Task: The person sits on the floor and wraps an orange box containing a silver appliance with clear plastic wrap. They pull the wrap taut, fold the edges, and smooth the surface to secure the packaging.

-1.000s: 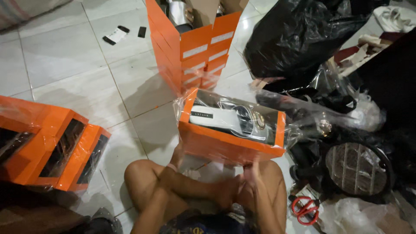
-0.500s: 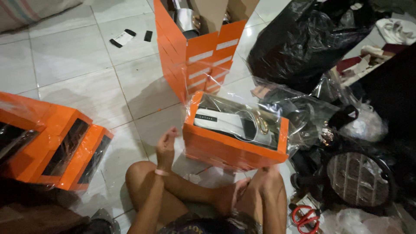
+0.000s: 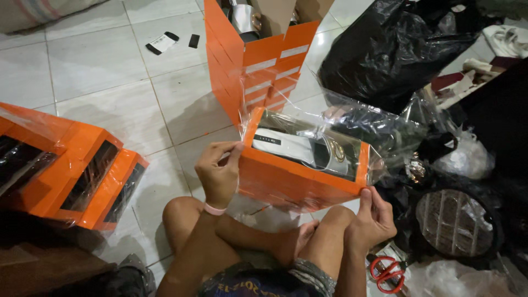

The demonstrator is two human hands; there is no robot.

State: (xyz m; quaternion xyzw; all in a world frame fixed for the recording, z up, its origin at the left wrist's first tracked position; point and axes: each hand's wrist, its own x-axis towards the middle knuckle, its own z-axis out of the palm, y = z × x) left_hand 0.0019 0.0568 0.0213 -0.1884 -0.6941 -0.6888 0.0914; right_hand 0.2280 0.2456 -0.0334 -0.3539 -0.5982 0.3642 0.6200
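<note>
Head view: an orange box [image 3: 300, 179] wrapped in clear plastic (a pale sandal shows through its window) rests on the floor by the crossed legs. At its nine o'clock the left hand [image 3: 219, 173] pinches the wrap at the corner; at its four o'clock the right hand [image 3: 374, 220] pinches the wrap too. Red scissors [image 3: 388, 273] lie at five o'clock.
</note>
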